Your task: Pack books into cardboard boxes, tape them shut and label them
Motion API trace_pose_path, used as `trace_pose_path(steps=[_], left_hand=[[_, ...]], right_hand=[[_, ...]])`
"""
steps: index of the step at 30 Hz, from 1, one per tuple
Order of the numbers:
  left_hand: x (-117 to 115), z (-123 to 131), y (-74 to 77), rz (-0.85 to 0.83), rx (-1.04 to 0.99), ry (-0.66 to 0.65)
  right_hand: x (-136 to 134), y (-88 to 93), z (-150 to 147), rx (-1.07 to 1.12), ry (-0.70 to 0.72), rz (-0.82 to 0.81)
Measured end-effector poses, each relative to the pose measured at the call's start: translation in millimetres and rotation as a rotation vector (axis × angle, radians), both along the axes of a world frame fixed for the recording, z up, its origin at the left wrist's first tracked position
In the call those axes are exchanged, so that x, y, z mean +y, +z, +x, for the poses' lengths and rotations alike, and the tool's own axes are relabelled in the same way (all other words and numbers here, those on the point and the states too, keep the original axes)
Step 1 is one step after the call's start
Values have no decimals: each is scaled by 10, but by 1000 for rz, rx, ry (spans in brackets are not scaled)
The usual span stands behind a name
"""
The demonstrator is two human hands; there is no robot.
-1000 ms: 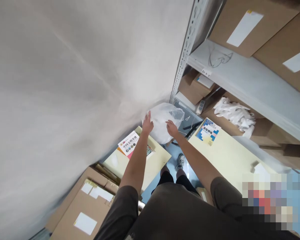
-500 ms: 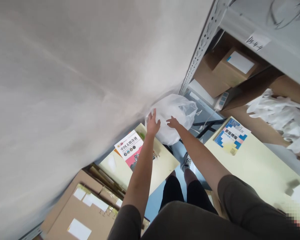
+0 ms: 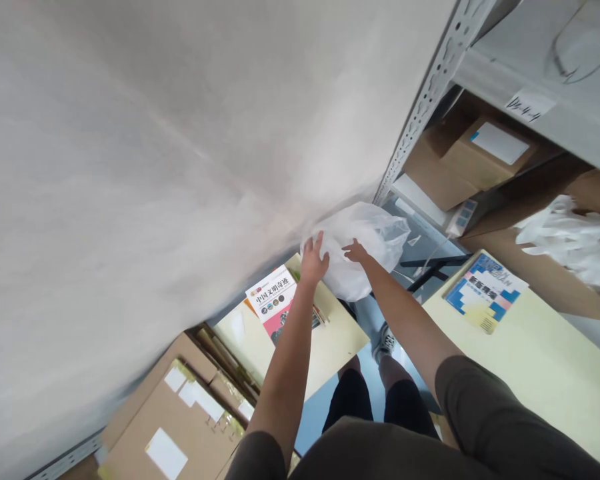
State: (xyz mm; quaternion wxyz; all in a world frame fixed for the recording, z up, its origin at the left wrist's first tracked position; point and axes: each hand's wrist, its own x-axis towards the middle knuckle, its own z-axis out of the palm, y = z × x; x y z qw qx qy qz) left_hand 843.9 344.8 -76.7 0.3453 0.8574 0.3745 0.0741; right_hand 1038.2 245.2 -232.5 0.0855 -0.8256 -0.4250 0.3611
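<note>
A crumpled clear plastic bag (image 3: 367, 240) hangs at the lower edge of a big white sheet (image 3: 180, 153) that fills the left of the view. My left hand (image 3: 314, 259) presses against the bag's left side, fingers curled upward. My right hand (image 3: 356, 251) rests on the bag's middle with fingers spread. A book with a white and pink cover (image 3: 275, 305) lies on a pale yellow table (image 3: 330, 343) just below my left hand.
A grey metal shelf upright (image 3: 433, 87) stands right of the bag, with cardboard boxes (image 3: 473, 157) on the shelf. A blue book (image 3: 484, 291) lies on a second yellow table at right. White gloves (image 3: 575, 240) lie on a box. Taped cartons (image 3: 180, 420) sit at lower left.
The view has shifted, so the shelf and the bag sit further right. Both hands stay on the bag and have closed in a little on it.
</note>
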Motion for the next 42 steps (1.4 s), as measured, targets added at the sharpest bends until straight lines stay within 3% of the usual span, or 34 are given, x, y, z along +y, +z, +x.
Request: trace_pose_path(steps=[5, 9, 13, 17, 23, 30, 35, 38, 42], left_hand=[[-98, -313, 32, 118, 108, -92], [-32, -359, 109, 113, 104, -62], [-10, -250, 214, 2, -20, -28], [-149, -166, 456, -113, -100, -7], [-483, -56, 1104, -204, -151, -68], [-921, 250, 1906, -306, -416, -149], [-1409, 499, 2325, -560, -604, -85], [-1878, 688, 2492, -670, -601, -164], [-2705, 930, 2675, -699, -613, -350]], right_hand=[[170, -205, -167, 25, -4, -25], [2, 17, -324, 24, -10, 113], [-366, 604, -384, -4, -69, 405], [-791, 1420, -417, -46, -146, 584], [-1309, 2630, -483, -46, -207, 662], [-1968, 3685, -389, -194, -229, 754], [-2744, 4164, -463, -295, -338, 901], [-3350, 4261, -597, -319, -441, 964], [-4269, 4254, -792, -322, -636, 972]])
